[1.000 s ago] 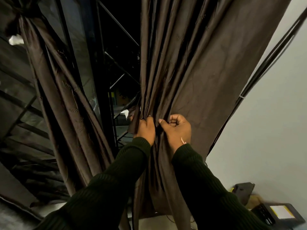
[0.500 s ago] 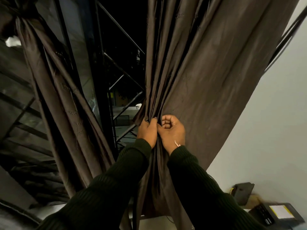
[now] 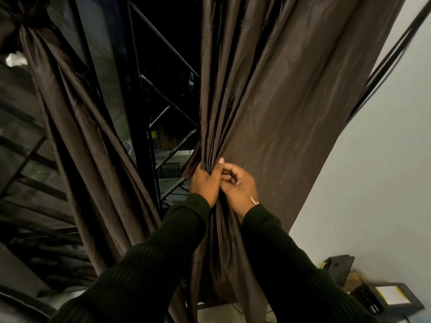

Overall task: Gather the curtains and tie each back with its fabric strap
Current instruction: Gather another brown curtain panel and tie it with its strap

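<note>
- Fingers [image 3: 229, 173] curled tight round bunched pleats of the right curtain [image 3: 279, 101]; left hand [image 3: 204, 183] and right hand [image 3: 238, 185] touching, both gripping the gathered folds.
- Left curtain [image 3: 77, 136] hanging well apart, cinched near the upper left corner.
- Dark box [image 3: 387, 299] by the wall, contents unclear.

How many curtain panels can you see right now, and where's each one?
2. The right curtain hangs at centre, gripped by the left hand and right hand. The left curtain hangs at left, already bunched near its top. Others may lie outside the view.
</note>
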